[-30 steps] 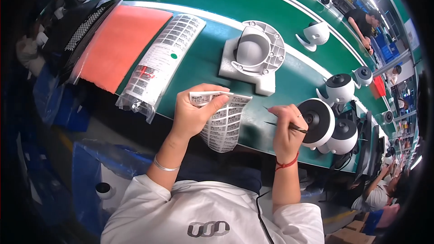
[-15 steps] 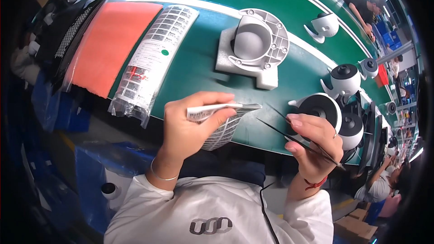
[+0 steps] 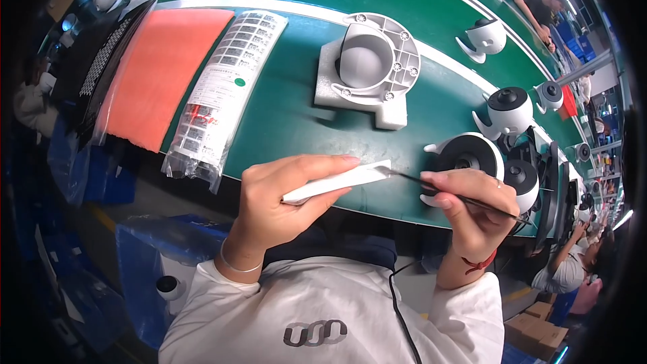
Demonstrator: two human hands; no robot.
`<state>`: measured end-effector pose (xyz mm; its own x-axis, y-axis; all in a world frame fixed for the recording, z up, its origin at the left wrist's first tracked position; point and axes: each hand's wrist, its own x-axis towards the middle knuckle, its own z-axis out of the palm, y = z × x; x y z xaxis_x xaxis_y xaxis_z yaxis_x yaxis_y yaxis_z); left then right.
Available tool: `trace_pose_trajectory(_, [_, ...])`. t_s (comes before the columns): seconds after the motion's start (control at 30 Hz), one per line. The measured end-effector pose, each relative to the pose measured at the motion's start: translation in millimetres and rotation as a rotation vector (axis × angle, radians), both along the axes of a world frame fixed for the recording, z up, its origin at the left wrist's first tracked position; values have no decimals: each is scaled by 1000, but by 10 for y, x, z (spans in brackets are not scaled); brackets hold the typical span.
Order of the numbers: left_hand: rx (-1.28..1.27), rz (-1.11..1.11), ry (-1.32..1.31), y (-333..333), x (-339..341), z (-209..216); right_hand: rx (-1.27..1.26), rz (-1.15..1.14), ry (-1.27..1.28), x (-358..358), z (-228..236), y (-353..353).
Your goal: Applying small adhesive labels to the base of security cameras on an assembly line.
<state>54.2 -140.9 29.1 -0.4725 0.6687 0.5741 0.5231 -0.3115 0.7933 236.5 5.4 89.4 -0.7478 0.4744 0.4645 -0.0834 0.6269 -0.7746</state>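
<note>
My left hand point(image 3: 283, 195) is closed on a folded sheet of labels point(image 3: 344, 178), its white backing bent over between thumb and fingers. Black tweezers point(image 3: 472, 200) are pinched in my right hand point(image 3: 478, 212), and their tips meet the sheet's right end. Whether a label is caught between the tips is too small to tell. Beyond my hands, a white plastic housing with a round ribbed base point(image 3: 369, 61) rests in a white foam block point(image 3: 391, 116). Just past my right hand sits a white round camera body point(image 3: 466, 155) with a black face.
A bagged stack of label sheets point(image 3: 226, 87) lies on the green table, beside an orange-pink foam sheet point(image 3: 168, 74) and black parts in plastic point(image 3: 111, 61). More white cameras point(image 3: 509, 109) stand at the right. Another person point(image 3: 536, 17) works across the table.
The tweezers have closed and moved left, so their tips now touch the sheet. My left hand has turned the sheet, showing its white backing where printed labels showed before.
</note>
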Motion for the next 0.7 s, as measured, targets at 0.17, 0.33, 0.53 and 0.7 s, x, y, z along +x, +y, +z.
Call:
trace_pose_trajectory(0.17, [-223,-107,-251,44,-120,-42,394,-198,194,-163,-46,62])
trace_pose_trajectory(0.33, [-411,-166,-436,132,-322,-394,646,-33,-12,-405,-198,193])
trace_pose_trajectory(0.53, [-445,-240,-503,138,-401,-637,751,67,-111,-594,-186,408])
trace_pose_trajectory(0.7, [-409,-209,-423,144,-445,-672,696,85,-167,-676,-221,445])
